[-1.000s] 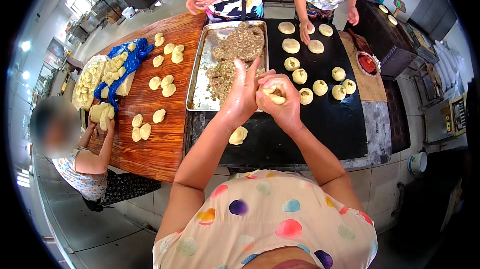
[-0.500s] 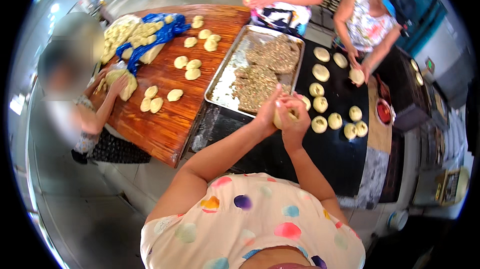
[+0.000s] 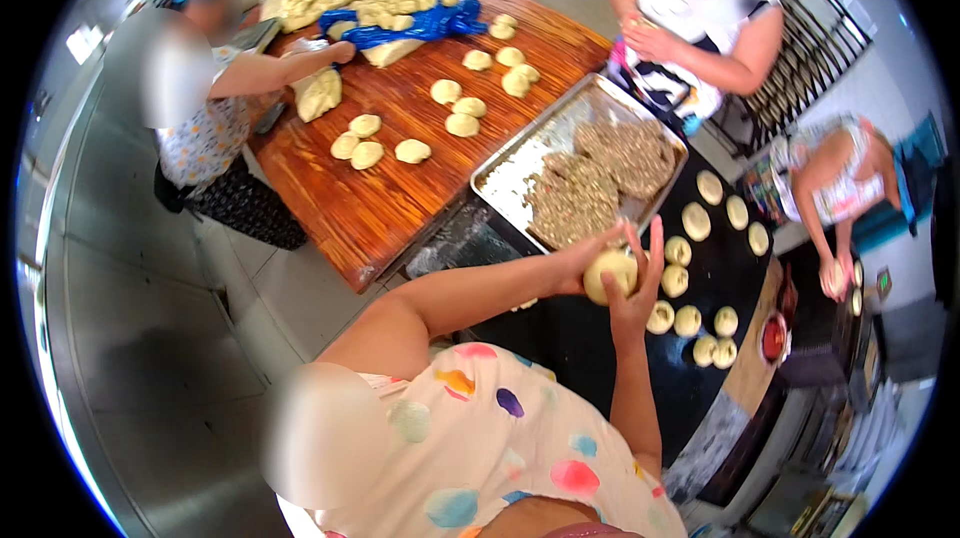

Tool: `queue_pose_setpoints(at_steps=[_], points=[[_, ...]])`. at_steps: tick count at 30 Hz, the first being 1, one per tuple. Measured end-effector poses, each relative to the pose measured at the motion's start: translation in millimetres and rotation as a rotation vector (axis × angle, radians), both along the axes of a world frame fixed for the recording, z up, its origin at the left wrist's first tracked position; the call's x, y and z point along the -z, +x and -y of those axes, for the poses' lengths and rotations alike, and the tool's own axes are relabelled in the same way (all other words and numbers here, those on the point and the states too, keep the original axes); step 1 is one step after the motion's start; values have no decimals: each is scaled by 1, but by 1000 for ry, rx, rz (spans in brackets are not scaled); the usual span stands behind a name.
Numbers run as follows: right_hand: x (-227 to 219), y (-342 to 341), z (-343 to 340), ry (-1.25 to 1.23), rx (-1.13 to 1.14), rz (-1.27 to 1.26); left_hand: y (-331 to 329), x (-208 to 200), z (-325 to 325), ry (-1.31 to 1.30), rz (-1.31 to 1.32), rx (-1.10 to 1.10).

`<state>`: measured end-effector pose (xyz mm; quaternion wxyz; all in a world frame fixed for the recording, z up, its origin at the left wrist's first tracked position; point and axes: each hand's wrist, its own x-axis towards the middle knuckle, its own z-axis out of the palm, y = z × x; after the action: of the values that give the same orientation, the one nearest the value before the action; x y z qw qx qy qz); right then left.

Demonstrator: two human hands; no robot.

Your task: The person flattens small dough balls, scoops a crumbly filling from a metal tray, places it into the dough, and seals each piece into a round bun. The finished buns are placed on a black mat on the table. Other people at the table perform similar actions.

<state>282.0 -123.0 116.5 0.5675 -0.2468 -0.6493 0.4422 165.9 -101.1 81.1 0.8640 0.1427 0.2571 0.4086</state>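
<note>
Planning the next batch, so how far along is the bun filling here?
Done: about a dozen shaped buns sit on the black counter. In hand: one dough ball cupped between the left hand and right hand. Left: filling heaped in the metal tray, and flat dough pieces waiting on the wooden table.

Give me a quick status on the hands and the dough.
Left hand and right hand cup one dough ball. Filling tray just beyond. Nothing blocking.

Pale yellow dough ball [image 3: 611,273], black tabletop [image 3: 570,338]
</note>
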Motion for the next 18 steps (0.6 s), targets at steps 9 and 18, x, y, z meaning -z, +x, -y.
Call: queue_pose_setpoints(at_steps=[9,18], points=[[46,-14,-1,-98,343,97,14,37,7,-74,267,-278],[87,-58,-3,194,314,237,-18,105,16,-269,26,-586]])
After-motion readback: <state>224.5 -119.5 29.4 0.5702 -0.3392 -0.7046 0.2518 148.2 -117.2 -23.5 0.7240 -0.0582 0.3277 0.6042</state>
